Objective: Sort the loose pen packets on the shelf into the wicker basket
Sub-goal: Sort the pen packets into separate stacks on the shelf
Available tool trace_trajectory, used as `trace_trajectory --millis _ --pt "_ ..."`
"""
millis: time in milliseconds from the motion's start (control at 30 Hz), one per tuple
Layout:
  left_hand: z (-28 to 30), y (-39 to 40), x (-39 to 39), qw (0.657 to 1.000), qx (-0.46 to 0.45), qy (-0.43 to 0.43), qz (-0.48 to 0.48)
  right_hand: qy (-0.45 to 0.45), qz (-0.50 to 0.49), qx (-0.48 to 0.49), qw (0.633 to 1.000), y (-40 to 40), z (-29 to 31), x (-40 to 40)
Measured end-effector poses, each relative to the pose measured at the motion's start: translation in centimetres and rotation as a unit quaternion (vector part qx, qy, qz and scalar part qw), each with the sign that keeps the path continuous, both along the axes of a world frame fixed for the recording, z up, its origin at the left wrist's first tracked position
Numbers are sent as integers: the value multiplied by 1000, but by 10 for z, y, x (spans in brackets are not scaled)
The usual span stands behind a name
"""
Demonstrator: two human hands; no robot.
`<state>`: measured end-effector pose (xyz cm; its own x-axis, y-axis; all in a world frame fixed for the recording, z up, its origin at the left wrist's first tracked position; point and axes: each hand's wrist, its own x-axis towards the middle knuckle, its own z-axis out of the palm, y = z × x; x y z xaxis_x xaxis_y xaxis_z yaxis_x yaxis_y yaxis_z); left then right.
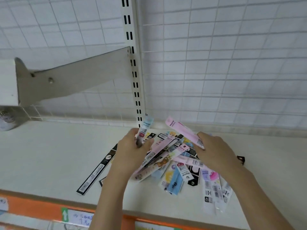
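Left hand [131, 146] grips a blue packet [146, 126]; right hand [214, 148] grips a pink packet [182, 130] — both above the shelf [49, 155] pile [179, 166].

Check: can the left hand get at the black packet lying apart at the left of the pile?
Probably not as it is. Nothing lies between the left hand and the black packet, which lies flat on the shelf. But the hand already grips a blue packet, so it would have to put that down first.
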<state>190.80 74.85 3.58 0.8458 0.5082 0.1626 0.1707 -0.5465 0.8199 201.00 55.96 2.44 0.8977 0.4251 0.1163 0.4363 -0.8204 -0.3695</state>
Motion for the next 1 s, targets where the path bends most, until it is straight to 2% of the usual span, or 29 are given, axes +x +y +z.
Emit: trace_trajectory --millis 233,400,600,767,900,1000 --pt "-18 -22 12 968 183 162 -60 -21 -43 34 998 4 -6 -8" --pt "-25 -29 14 948 233 208 -65 -51 -29 82 995 -1 -5 -16" --pt "-2 -9 3 976 175 125 -21 -52 -5 121 991 -5 2 -12" --pt "18 9 -17 996 70 55 14 -37 26 93 995 -7 5 -9" --pt "15 12 -27 998 33 28 49 -19 65 83 994 0 8 -11" --pt "5 18 -31 997 2 16 73 -28 102 41 994 9 5 -11"
